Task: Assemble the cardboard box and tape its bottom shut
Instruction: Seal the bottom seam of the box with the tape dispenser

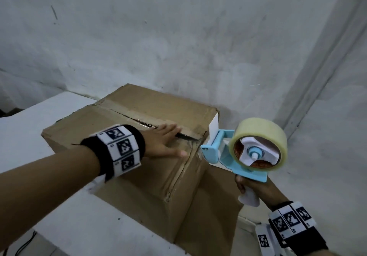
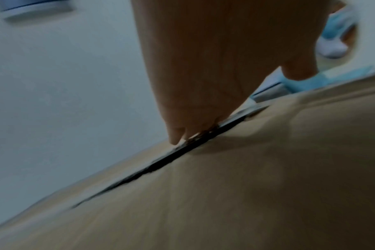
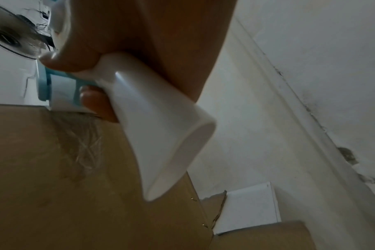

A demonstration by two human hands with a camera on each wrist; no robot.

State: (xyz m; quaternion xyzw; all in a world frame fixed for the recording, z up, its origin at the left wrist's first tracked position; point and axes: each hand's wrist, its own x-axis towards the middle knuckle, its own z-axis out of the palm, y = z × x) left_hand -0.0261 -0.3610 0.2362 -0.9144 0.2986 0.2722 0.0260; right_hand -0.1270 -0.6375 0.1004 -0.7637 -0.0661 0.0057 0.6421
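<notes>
The brown cardboard box [image 1: 139, 146] sits in the middle of the head view on a white table [image 1: 23, 128], turned so its flapped face is upward; that puts the seam where tape can reach it. The two flaps meet along a dark gap [image 1: 184, 135] running from the upper left toward the box's right edge, and they are not yet flush.

The left hand [image 1: 164, 140] lies flat on the near flap with straight, spread fingers [image 2: 176, 135], their tips right at the gap. It grips nothing; it appears to press the flap down so the edges stay level and the box does not slide while tape goes on.

The right hand [image 1: 248, 186] is wrapped around the white handle [image 3: 156, 135] of a light-blue tape dispenser [image 1: 224, 152] that carries a roll of clear, yellowish packing tape [image 1: 262, 136]. The dispenser's front end touches the box's right edge, just beside the seam's end, at centre right of the frame. Starting there probably lets the tape anchor on the side wall before running along the seam. Wrinkled clear tape [image 3: 84, 143] already clings to that side wall.

By my reading the box is formed and the taping is only starting.
</notes>
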